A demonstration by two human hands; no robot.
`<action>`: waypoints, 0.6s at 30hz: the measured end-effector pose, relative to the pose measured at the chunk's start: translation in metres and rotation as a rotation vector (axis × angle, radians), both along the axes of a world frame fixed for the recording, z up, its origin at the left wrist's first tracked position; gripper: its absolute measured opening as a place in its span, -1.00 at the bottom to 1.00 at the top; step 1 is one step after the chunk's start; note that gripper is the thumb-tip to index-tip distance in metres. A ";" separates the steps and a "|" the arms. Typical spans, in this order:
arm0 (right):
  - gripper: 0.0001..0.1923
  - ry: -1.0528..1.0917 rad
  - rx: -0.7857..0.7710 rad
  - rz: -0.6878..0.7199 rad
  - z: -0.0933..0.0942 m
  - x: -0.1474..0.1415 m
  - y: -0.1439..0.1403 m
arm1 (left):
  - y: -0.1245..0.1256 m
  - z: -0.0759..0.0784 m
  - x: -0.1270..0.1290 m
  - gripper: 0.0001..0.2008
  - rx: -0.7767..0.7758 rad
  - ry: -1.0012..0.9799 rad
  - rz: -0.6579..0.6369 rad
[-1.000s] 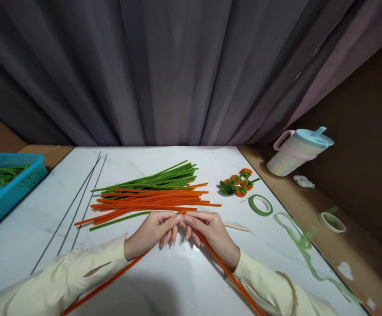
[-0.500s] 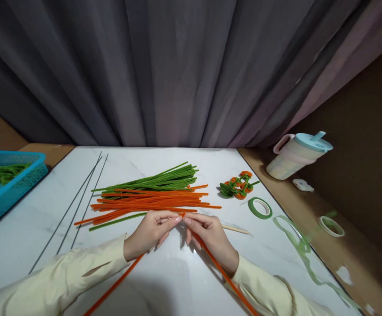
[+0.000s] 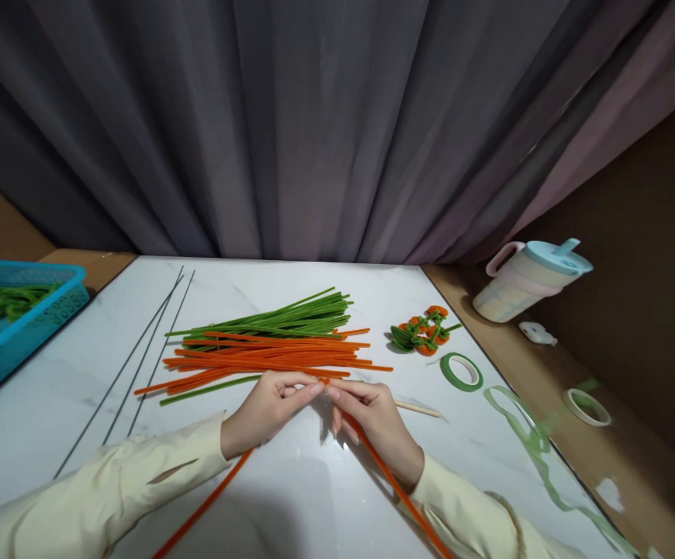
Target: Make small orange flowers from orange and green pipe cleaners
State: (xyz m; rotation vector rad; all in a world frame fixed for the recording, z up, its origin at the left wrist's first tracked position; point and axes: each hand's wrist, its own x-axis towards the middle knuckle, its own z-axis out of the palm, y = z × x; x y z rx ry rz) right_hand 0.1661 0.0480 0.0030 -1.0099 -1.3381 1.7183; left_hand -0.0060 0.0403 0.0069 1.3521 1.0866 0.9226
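My left hand [image 3: 276, 407] and my right hand [image 3: 375, 419] meet at the fingertips, each pinching an orange pipe cleaner [image 3: 387, 473]. Its middle shows as a small orange bit between the fingers, and its two ends hang down past my wrists. A pale wooden stick [image 3: 419, 407] pokes out beyond my right hand; its other end is hidden by the fingers. Just past my hands lie a pile of orange pipe cleaners [image 3: 268, 357] and a bundle of green pipe cleaners [image 3: 279, 317]. One green pipe cleaner [image 3: 209, 390] lies apart on the near side.
Several orange and green pipe-cleaner pieces [image 3: 422, 332] sit at the right, beside a roll of green tape [image 3: 461, 373]. Thin dark wires [image 3: 133, 365] lie at left near a blue basket [image 3: 35, 318]. A tumbler [image 3: 529, 281] and another tape roll [image 3: 586, 405] stand along the right edge.
The view has shifted slightly. My fingers stay together on the orange pipe cleaner, with only tiny movement at the fingertips.
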 end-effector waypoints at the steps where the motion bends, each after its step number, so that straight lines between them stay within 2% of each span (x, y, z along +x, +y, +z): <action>1: -0.65 0.003 -0.001 0.004 0.000 0.000 0.000 | 0.000 0.000 0.000 -0.74 0.001 0.001 0.002; 7: -0.64 0.019 -0.011 0.011 -0.001 0.001 0.001 | 0.001 -0.003 -0.001 -0.73 0.007 -0.007 -0.005; 14: -0.66 0.042 -0.041 0.023 -0.001 0.002 0.001 | -0.001 -0.001 -0.001 -0.72 -0.090 -0.002 0.002; 18: -0.66 0.072 -0.068 0.032 -0.001 0.002 0.002 | -0.001 0.002 0.000 -0.75 -0.059 -0.037 0.011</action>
